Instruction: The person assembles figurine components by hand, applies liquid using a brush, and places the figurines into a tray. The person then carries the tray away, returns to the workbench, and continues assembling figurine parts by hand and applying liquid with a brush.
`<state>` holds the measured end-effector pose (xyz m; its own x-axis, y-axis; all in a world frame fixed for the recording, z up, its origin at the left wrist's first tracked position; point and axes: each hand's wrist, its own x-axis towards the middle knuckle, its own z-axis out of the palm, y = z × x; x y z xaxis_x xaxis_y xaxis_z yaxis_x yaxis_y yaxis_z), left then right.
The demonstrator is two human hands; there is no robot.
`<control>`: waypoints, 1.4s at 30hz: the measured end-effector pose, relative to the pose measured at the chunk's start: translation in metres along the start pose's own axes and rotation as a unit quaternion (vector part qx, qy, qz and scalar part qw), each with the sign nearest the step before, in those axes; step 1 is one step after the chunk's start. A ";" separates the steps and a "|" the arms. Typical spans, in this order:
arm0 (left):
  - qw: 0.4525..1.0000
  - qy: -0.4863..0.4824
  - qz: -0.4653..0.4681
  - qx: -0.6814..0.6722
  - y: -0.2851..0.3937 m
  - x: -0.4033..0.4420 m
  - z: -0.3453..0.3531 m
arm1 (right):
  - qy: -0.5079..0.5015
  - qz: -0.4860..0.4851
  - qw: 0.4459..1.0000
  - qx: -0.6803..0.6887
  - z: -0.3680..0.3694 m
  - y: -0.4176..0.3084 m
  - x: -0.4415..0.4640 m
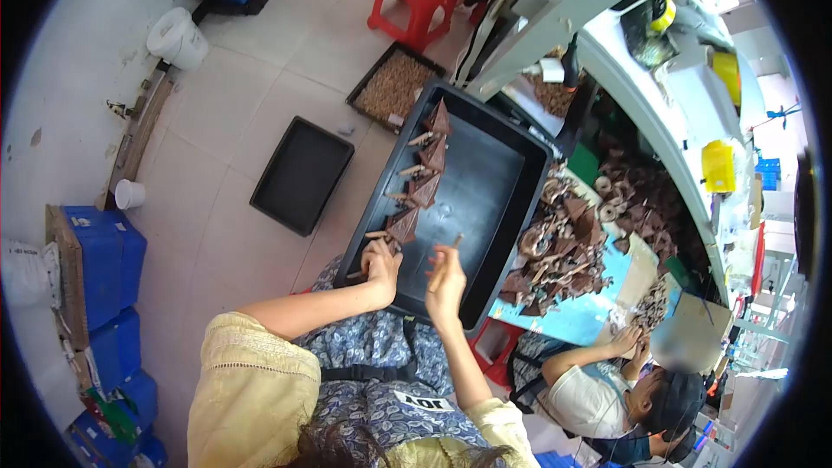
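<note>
4 brown pyramid-shaped pieces (423, 189), 8 to 12 o'clock in black rectangular tray (490, 199). Right hand (445, 284) grip pinched on 1 slim tan stick (458, 240). Left hand (381, 269) curled, hold unclear.

From where I'm standing, the person is wearing a soft pale-yellow top (260, 420), its loose short sleeves ending above the bare forearms. A textured trim band (264, 367) is running across the left sleeve (234, 338), with rows of small openwork showing, and the right sleeve (503, 420) is showing the same yellow. Over the top, a grey-blue apron (368, 423) is carrying a pattern of pale leaves, and a dark strap (368, 373) is crossing it. A white label (424, 402) is displaying bold black capitals. Loose dark hair (338, 446) is hanging over the apron, and both hands, left hand (381, 269) and right hand (445, 288), are showing bare
</note>
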<state>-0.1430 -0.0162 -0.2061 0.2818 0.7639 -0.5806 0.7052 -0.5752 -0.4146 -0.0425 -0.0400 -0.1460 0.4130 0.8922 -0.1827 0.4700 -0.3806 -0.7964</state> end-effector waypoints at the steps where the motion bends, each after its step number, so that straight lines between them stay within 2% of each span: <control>1: 1.000 0.004 0.010 -0.005 -0.004 -0.001 -0.001 | 0.058 -0.107 0.992 -0.040 0.025 0.022 0.014; 2: 0.999 -0.035 0.026 0.008 -0.009 -0.002 -0.008 | 0.025 -0.070 0.997 -0.028 0.035 0.013 0.023; 3: 0.998 -0.024 0.024 -0.048 -0.009 -0.005 -0.004 | -0.010 -0.032 0.999 -0.017 0.044 0.003 0.031; 5: 1.000 0.005 0.001 -0.006 -0.010 -0.019 -0.008 | -0.065 -0.037 0.997 -0.005 0.061 -0.001 0.042; 6: 0.998 0.032 -0.007 -0.053 -0.008 -0.027 -0.005 | -0.076 -0.054 0.996 -0.006 0.065 -0.003 0.044; 9: 0.976 0.098 0.064 -0.186 -0.032 -0.060 -0.017 | -0.063 -0.089 0.993 -0.036 0.066 0.001 0.044; 10: 0.936 0.178 0.075 -0.296 -0.050 -0.071 -0.024 | -0.060 -0.079 0.994 -0.039 0.056 -0.005 0.040; 11: 0.888 0.148 0.118 -0.419 -0.073 -0.080 -0.030 | -0.064 -0.043 0.996 -0.038 0.043 -0.011 0.036; 12: 0.852 0.184 0.069 -0.486 -0.094 -0.083 -0.026 | -0.060 -0.021 0.997 -0.033 0.026 -0.018 0.030; 13: 0.807 0.222 0.010 -0.547 -0.117 -0.088 -0.015 | -0.048 -0.045 0.997 -0.048 0.019 0.004 0.028; 15: 0.760 0.174 -0.191 -0.597 -0.182 -0.089 0.034 | -0.056 -0.020 0.998 0.010 -0.005 -0.005 0.014; 16: 0.710 0.198 -0.293 -0.610 -0.216 -0.087 0.073 | -0.056 -0.034 0.998 0.019 -0.012 0.002 0.008; 18: 0.731 0.097 -0.435 -0.517 -0.292 -0.082 0.181 | -0.073 -0.047 0.996 0.032 -0.025 0.012 -0.001; 19: 0.710 0.044 -0.490 -0.503 -0.324 -0.078 0.245 | -0.086 -0.047 0.995 0.023 -0.031 0.013 -0.003; 20: 0.648 -0.028 -0.523 -0.554 -0.362 -0.089 0.271 | -0.098 -0.044 0.994 0.014 -0.036 0.008 -0.005; 21: 0.603 -0.017 -0.567 -0.560 -0.385 -0.098 0.310 | -0.103 -0.040 0.994 0.006 -0.039 0.004 -0.008; 23: 0.546 -0.037 -0.648 -0.530 -0.427 -0.118 0.317 | -0.109 -0.043 0.993 0.012 -0.033 0.000 -0.010; 27: 0.518 -0.019 -0.683 -0.515 -0.447 -0.132 0.328 | -0.145 -0.060 0.987 0.021 -0.029 -0.008 -0.010; 28: 0.507 -0.012 -0.675 -0.537 -0.450 -0.132 0.330 | -0.150 -0.064 0.986 0.021 -0.029 -0.007 -0.009; 29: 0.527 0.015 -0.664 -0.530 -0.448 -0.128 0.354 | -0.154 -0.055 0.986 0.030 -0.029 -0.008 -0.010; 30: 0.573 0.025 -0.623 -0.533 -0.449 -0.126 0.346 | -0.156 -0.052 0.986 0.013 -0.030 -0.015 -0.012; 31: 0.608 0.080 -0.585 -0.531 -0.446 -0.119 0.331 | -0.163 -0.027 0.986 0.039 -0.031 -0.019 -0.015; 32: 0.636 0.091 -0.559 -0.524 -0.445 -0.106 0.297 | -0.164 -0.029 0.985 0.040 -0.036 -0.021 -0.017; 33: 0.733 0.284 -0.466 -0.406 -0.428 -0.093 0.271 | -0.163 -0.030 0.986 0.020 -0.043 -0.031 -0.020; 34: 0.746 0.288 -0.463 -0.383 -0.408 -0.077 0.238 | -0.156 -0.026 0.987 0.022 -0.049 -0.036 -0.024; 36: 0.736 0.361 -0.303 -0.486 -0.344 -0.067 0.104 | -0.104 -0.007 0.993 0.057 -0.059 -0.033 -0.037; 37: 0.740 0.408 -0.211 -0.491 -0.303 -0.065 0.054 | -0.076 0.018 0.995 0.054 -0.063 -0.034 -0.042; 38: 0.772 0.445 -0.093 -0.445 -0.264 -0.061 0.020 | -0.041 0.030 0.996 0.078 -0.066 -0.036 -0.048; 39: 0.632 0.389 0.030 -0.670 -0.214 -0.052 -0.007 | -0.010 0.036 0.994 0.101 -0.067 -0.037 -0.054; 40: 0.572 0.295 0.108 -0.758 -0.170 -0.046 -0.020 | 0.021 0.042 0.994 0.103 -0.067 -0.037 -0.060; 41: 0.765 0.267 0.196 -0.552 -0.145 -0.040 -0.035 | 0.036 0.065 0.993 0.091 -0.068 -0.033 -0.066; 42: 0.796 0.260 0.230 -0.496 -0.112 -0.034 -0.050 | 0.063 0.057 0.992 0.089 -0.068 -0.035 -0.072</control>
<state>-0.1984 0.0371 -0.1049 0.7081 0.7051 -0.0366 0.5440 -0.5119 0.6648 -0.0359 -0.1076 -0.0661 0.5554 0.8040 -0.2125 0.2743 -0.4183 -0.8659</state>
